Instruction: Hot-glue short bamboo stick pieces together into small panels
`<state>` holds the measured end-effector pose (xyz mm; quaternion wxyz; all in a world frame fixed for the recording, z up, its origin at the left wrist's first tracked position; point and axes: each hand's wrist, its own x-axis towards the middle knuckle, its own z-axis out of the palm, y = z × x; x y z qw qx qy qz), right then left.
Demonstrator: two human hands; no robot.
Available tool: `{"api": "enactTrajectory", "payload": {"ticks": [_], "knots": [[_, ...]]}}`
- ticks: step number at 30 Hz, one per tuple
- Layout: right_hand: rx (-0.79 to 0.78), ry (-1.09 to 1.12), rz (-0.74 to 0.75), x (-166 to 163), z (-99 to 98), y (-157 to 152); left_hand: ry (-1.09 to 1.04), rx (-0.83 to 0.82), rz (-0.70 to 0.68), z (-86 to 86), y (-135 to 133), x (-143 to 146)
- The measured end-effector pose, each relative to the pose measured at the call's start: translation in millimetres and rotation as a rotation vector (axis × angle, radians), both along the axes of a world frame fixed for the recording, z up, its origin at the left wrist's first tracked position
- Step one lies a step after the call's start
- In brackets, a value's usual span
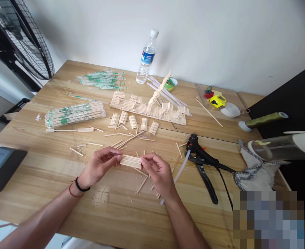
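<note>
Between my two hands I hold a small flat panel of wooden sticks (pixel 131 161) laid side by side. My left hand (pixel 102 164) pinches its left end, and my right hand (pixel 158 171) pinches the right end. Beyond the hands lie several similar small stick panels (pixel 133 122) in a row. Behind them stands a long stick-built model (pixel 142 108) with a slanted piece rising from its middle. Loose cut sticks (pixel 142 185) are scattered under and around my hands. To the right rests a black glue gun (pixel 202 155) with a clear glue stick (pixel 182 167) in it.
Packs of wrapped chopsticks (pixel 74 114) lie at the left. A water bottle (pixel 146 58) stands near the wall. A yellow tape measure (pixel 218 101), a thread spool (pixel 266 120) and a cloth (pixel 258 171) are on the right. A fan (pixel 25 38) stands at the left edge.
</note>
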<state>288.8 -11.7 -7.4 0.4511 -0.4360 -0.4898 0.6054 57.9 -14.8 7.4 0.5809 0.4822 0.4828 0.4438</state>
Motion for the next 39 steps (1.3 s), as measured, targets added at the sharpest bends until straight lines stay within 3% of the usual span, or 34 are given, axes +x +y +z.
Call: {"api": "enactTrajectory", "payload": {"ticks": [5, 11, 30, 39], "knots": [[0.018, -0.023, -0.021, 0, 1.9, 0, -0.064, 0.051, -0.042, -2.4, -2, 1], [0.025, -0.046, -0.018, -1, 2.6, 0, 0.029, 0.113, -0.019, -10.4, -3, 1], [0.012, -0.075, -0.024, -3, 4.1, 1, 0.106, 0.091, -0.017, -8.5, -4, 1], [0.042, -0.135, -0.036, -1, 4.9, 2, 0.019, 0.099, 0.005, -11.4, -3, 2]]}}
